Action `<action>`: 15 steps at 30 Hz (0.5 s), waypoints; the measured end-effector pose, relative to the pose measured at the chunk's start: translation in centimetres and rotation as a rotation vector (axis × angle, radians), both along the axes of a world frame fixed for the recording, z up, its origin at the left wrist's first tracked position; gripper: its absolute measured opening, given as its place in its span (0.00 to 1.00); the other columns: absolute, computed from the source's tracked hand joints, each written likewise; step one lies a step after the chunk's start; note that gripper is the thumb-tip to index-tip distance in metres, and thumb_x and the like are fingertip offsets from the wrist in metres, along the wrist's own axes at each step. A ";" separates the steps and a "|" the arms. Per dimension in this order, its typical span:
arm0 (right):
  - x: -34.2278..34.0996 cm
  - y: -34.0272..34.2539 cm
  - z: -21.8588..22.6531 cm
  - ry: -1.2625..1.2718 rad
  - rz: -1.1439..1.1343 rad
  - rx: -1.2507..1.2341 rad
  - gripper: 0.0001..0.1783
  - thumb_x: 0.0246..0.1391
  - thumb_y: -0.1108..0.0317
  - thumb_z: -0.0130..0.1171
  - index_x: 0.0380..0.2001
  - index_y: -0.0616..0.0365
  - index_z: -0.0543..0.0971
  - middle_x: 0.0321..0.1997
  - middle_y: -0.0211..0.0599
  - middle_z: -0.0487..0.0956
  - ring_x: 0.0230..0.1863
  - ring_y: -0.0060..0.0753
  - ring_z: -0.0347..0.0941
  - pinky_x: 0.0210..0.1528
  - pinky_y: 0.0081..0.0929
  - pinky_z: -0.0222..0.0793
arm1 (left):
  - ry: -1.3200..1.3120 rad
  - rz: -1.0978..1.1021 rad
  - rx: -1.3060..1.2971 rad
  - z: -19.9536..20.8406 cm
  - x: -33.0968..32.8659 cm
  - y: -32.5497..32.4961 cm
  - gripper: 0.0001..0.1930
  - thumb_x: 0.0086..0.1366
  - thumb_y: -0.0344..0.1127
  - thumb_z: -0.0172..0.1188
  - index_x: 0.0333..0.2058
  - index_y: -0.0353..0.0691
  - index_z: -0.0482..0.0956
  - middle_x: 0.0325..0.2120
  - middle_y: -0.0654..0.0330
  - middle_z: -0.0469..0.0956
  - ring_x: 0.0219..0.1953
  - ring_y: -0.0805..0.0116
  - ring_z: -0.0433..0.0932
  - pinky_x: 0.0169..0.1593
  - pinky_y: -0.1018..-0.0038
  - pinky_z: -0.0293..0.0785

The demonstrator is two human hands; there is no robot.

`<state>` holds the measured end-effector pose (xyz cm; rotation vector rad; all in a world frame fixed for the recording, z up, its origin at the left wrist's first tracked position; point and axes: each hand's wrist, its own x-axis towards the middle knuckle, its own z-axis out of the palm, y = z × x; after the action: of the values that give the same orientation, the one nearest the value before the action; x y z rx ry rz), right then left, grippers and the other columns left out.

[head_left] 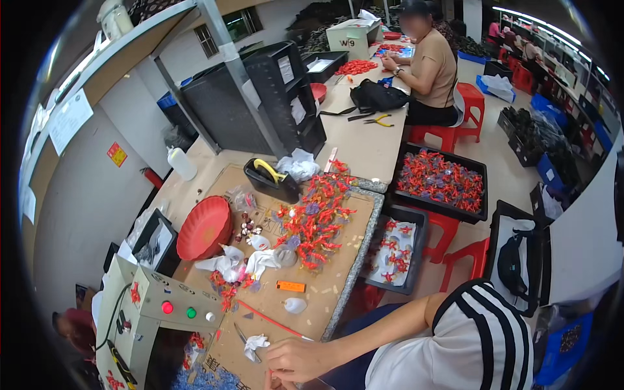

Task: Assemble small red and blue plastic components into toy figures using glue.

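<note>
My right hand (pixel 300 359) is over the near edge of the worktable, its fingers curled down and pressed together. Whatever they grip is hidden beneath them. At the lower edge, right under it, a sliver of fingers shows that may be my left hand (pixel 276 383); the rest is cut off. Beside my right hand lie a crumpled white tissue (pixel 255 346) and a thin pointed metal tool (pixel 240 333). A long thin red stick (pixel 272 319) lies just beyond. Farther off are a small white squeeze bottle (pixel 294 305) and an orange block (pixel 290 286).
A grey machine (pixel 153 286) with red and green buttons stands at left, blue pieces (pixel 207 378) by it. Red figure parts (pixel 315 221) are heaped beyond, near a red bowl (pixel 205 227). Black trays (pixel 442 182) stand at right; a co-worker (pixel 429 65) sits at the far end.
</note>
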<state>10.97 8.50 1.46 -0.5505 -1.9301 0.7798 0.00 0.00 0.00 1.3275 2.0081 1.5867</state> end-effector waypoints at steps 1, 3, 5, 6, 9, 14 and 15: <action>0.2 0.4 0.4 -0.002 -0.001 -0.016 0.08 0.45 0.69 0.58 0.23 0.66 0.76 0.29 0.45 0.75 0.36 0.47 0.72 0.38 0.38 0.68 | -0.021 -0.008 0.028 0.1 0.0 0.7 0.11 0.59 0.26 0.63 0.41 0.28 0.80 0.31 0.54 0.80 0.32 0.68 0.77 0.37 0.74 0.74; 1.2 -0.8 -0.3 0.016 0.023 -0.067 0.09 0.45 0.69 0.58 0.24 0.66 0.76 0.29 0.45 0.76 0.37 0.48 0.73 0.39 0.38 0.69 | -0.035 0.007 0.018 0.2 1.6 -1.0 0.11 0.58 0.26 0.64 0.40 0.28 0.80 0.29 0.54 0.80 0.30 0.69 0.76 0.36 0.74 0.74; 1.3 -0.2 -1.1 0.057 0.002 -0.005 0.09 0.45 0.69 0.58 0.24 0.67 0.76 0.28 0.45 0.76 0.37 0.48 0.73 0.38 0.38 0.69 | -0.021 -0.018 0.073 0.9 2.4 -0.3 0.10 0.58 0.26 0.64 0.39 0.28 0.80 0.29 0.55 0.79 0.30 0.69 0.76 0.35 0.75 0.73; 1.4 -0.3 -1.0 0.079 -0.018 0.000 0.09 0.45 0.70 0.58 0.23 0.67 0.76 0.28 0.45 0.76 0.37 0.48 0.73 0.38 0.38 0.69 | -0.024 -0.020 0.065 0.9 2.4 -0.3 0.10 0.58 0.26 0.64 0.39 0.28 0.80 0.28 0.55 0.79 0.30 0.70 0.75 0.35 0.75 0.73; 1.7 -0.5 -0.6 0.130 -0.060 0.020 0.08 0.45 0.70 0.57 0.22 0.67 0.76 0.27 0.45 0.75 0.36 0.48 0.73 0.38 0.39 0.69 | -0.012 -0.024 0.045 0.6 2.3 -0.3 0.11 0.58 0.26 0.64 0.39 0.28 0.80 0.28 0.55 0.79 0.30 0.70 0.75 0.34 0.75 0.73; 2.9 -0.4 -0.8 0.079 -0.062 -0.005 0.08 0.44 0.70 0.58 0.20 0.66 0.75 0.26 0.45 0.75 0.34 0.48 0.72 0.37 0.39 0.69 | 0.071 -0.038 0.065 1.4 3.6 0.0 0.10 0.58 0.27 0.65 0.38 0.29 0.81 0.26 0.55 0.79 0.27 0.70 0.74 0.31 0.75 0.72; 2.8 -0.3 -0.9 0.106 -0.066 -0.004 0.08 0.43 0.70 0.58 0.19 0.66 0.75 0.26 0.45 0.75 0.34 0.48 0.72 0.37 0.39 0.69 | 0.089 -0.040 0.075 1.6 3.9 0.1 0.10 0.58 0.27 0.65 0.38 0.29 0.81 0.26 0.55 0.79 0.27 0.70 0.75 0.31 0.75 0.72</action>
<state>13.75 8.15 0.52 -0.5611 -1.8051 0.7562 3.88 0.06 1.64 1.4815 1.9768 1.6268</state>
